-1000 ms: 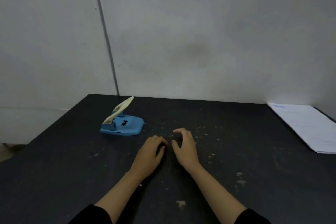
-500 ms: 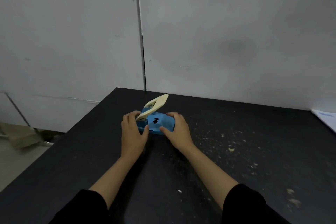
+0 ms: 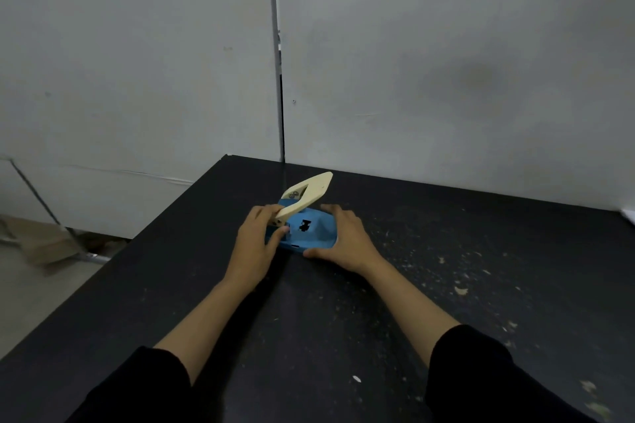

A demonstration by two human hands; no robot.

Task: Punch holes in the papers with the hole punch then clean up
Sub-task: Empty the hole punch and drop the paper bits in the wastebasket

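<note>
A blue hole punch [image 3: 311, 230] with a raised cream lever [image 3: 307, 194] sits on the black table [image 3: 343, 319] near its far left corner. My left hand [image 3: 256, 242] grips the punch's left end, thumb on the blue base and fingers behind the lever's hinge. My right hand [image 3: 343, 239] cups the punch's right side, thumb along the front edge. A sliver of the white papers [image 3: 629, 215] shows at the right frame edge.
Pale paper scraps and specks [image 3: 460, 290] litter the right half of the table. A grey wall rises right behind the table. The table's left edge drops to the floor, where a metal leg [image 3: 51, 216] and cardboard stand.
A second ago both hands rested on the table away from the punch. They reached to it and now hold it from both sides; the view swung left, so the papers left the frame.
</note>
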